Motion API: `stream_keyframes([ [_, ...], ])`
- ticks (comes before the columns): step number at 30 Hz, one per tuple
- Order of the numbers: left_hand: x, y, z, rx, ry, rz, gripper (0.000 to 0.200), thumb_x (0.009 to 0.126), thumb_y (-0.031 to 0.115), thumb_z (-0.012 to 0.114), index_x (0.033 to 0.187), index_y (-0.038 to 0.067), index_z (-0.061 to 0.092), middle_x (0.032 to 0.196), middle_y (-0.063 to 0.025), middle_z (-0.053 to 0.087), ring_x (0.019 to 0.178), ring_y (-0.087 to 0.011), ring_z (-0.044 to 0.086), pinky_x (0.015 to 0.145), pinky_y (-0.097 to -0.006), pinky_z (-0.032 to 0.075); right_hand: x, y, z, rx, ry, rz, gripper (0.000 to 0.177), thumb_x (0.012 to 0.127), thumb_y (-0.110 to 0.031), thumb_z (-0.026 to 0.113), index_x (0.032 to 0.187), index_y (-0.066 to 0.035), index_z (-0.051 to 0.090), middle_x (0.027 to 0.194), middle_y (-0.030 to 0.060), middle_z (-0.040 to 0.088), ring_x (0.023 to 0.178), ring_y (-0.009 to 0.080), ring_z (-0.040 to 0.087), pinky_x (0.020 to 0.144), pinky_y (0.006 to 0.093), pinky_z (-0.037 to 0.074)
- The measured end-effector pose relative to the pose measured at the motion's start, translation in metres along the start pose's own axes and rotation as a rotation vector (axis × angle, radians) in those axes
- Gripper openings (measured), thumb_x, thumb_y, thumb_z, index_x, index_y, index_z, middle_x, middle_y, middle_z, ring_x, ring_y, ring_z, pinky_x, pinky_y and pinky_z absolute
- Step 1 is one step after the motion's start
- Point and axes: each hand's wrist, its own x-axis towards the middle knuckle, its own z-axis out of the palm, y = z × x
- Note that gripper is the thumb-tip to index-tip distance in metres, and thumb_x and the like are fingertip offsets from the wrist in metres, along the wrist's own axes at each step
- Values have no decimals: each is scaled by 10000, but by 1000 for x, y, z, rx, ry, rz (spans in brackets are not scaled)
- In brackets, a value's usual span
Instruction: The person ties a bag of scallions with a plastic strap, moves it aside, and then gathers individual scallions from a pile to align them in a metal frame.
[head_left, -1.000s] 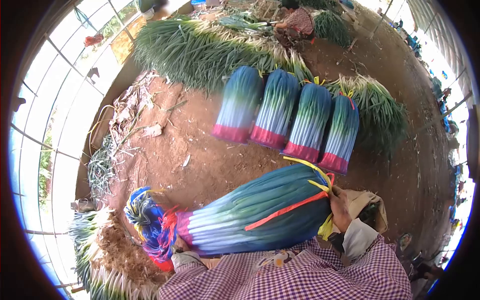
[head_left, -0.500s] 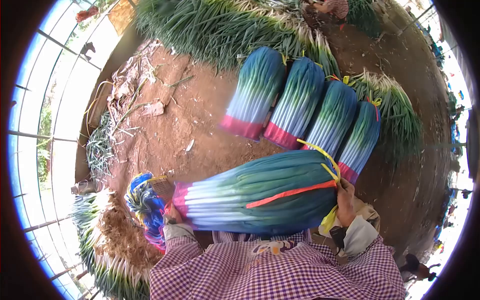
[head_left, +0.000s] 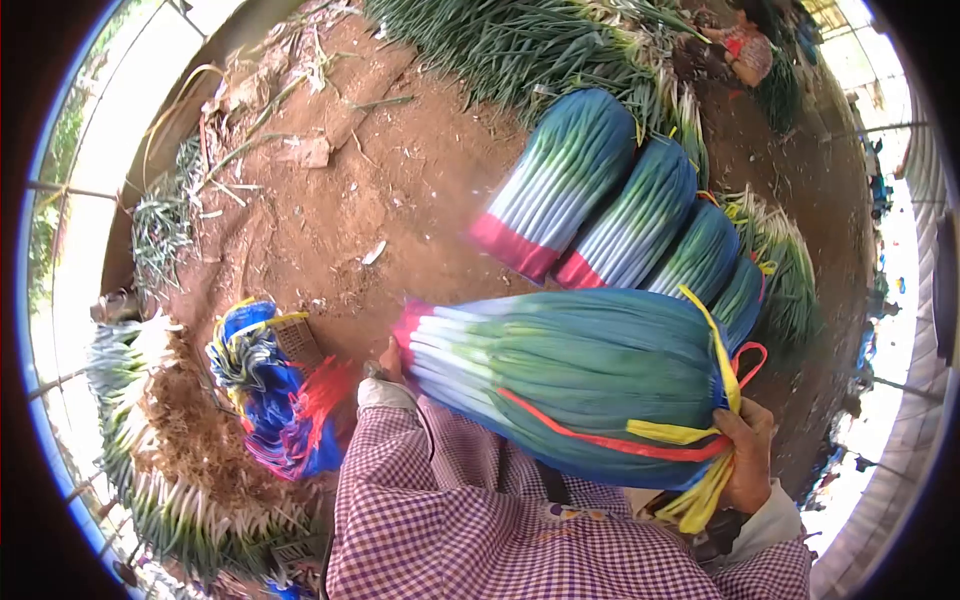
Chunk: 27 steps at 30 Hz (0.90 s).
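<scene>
1. Reddish bare earth (head_left: pixel 400 200) makes the floor of this open shed, and dry leaves and small scraps lie on it.
2. A person in a purple checked shirt (head_left: pixel 450 530) holds a big bundle of green onions (head_left: pixel 580 375) crosswise in front of the body, lifted off the ground. Its white root end points left and its green end points right.
3. The right hand (head_left: pixel 748 455) is at the green end, and its fingers are bent closed around the yellow and red straps (head_left: pixel 665 435) that tie the bundle.
4. The left hand (head_left: pixel 388 358) touches the root end with the pink band. It is mostly hidden there, so I cannot tell how its fingers are placed.
5. Four more bundles (head_left: pixel 620 220) lie side by side on the earth beyond the held one, and the nearest is partly hidden behind it.
6. A heap of blue, red and yellow ties (head_left: pixel 275 410) lies just beside the left sleeve, next to a pile of onions with white roots (head_left: pixel 150 450).
7. Far behind, a long pile of loose green onions (head_left: pixel 520 40) lies near another person (head_left: pixel 745 50).
</scene>
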Motion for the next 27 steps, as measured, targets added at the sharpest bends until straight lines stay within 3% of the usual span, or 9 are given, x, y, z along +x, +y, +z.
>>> stream_keyframes([
  [2, 47, -59, -40, 398, -66, 377, 520, 1034, 437, 485, 1282, -6, 599, 1092, -153, 704, 935, -271, 699, 799, -409, 573, 11, -3, 28, -151, -66, 1, 182, 824, -128, 695, 856, 51, 682, 752, -4, 607, 646, 61, 525, 567, 239, 395],
  [4, -14, -19, -49, -110, -119, 20, 415, 1031, 333, 529, 1236, -22, 594, 1014, -114, 670, 925, -205, 683, 735, -340, 559, 35, 6, 65, -524, -231, -100, 262, 821, -195, 729, 676, -2, 628, 614, -29, 512, 597, 57, 451, 517, 287, 325],
  [8, -130, -3, -105, -135, -145, 268, 393, 1039, 224, 502, 1375, 20, 495, 1157, -81, 664, 993, -166, 672, 812, -254, 542, 112, 102, 162, -587, -450, -278, 371, 836, -259, 761, 655, 10, 580, 573, 1, 441, 579, 75, 410, 510, 332, 317],
  [13, -235, -76, -210, -265, 238, -73, 353, 1069, 186, 435, 1387, 34, 463, 1224, -122, 629, 1023, -209, 673, 801, -296, 571, 234, 230, 219, -824, -413, -451, 389, 808, -332, 783, 712, 15, 635, 604, 155, 581, 565, 223, 596, 543, 407, 417],
  [14, -253, -125, -240, 30, 73, 319, 357, 1074, 219, 399, 1365, 30, 485, 1190, -142, 648, 992, -242, 689, 813, -350, 586, 236, 220, 204, -775, -466, -436, 396, 804, -347, 785, 725, 13, 643, 611, 168, 578, 574, 245, 607, 553, 419, 427],
  [16, -261, -202, -282, -411, 134, 47, 437, 1035, 422, 534, 1276, 58, 561, 1029, -133, 683, 898, -246, 692, 788, -373, 586, 233, 219, 197, -988, -457, -455, 400, 773, -361, 803, 746, 14, 667, 626, 145, 606, 597, 219, 612, 584, 415, 443],
  [20, -309, -224, -261, -330, 352, -232, 336, 1047, 279, 489, 1186, -11, 587, 923, -120, 684, 751, -236, 669, 594, -312, 520, 220, 222, 213, -842, -420, -303, 365, 756, -307, 822, 731, 19, 659, 619, 71, 579, 582, 156, 531, 574, 374, 416],
  [21, -302, -234, -275, -555, 41, -180, 307, 1022, 257, 533, 1198, 12, 590, 880, -76, 658, 672, -159, 612, 559, -276, 460, 220, 224, 218, -818, -392, -366, 345, 765, -263, 823, 691, 15, 632, 602, 45, 539, 569, 130, 489, 551, 360, 387],
  [27, -313, -198, -231, -619, 55, -125, 272, 1030, 242, 509, 1202, 43, 580, 894, -50, 650, 687, -117, 594, 570, -239, 444, 224, 215, 231, -896, -439, -338, 328, 778, -243, 818, 703, 23, 641, 618, 76, 557, 584, 152, 498, 573, 379, 398],
])
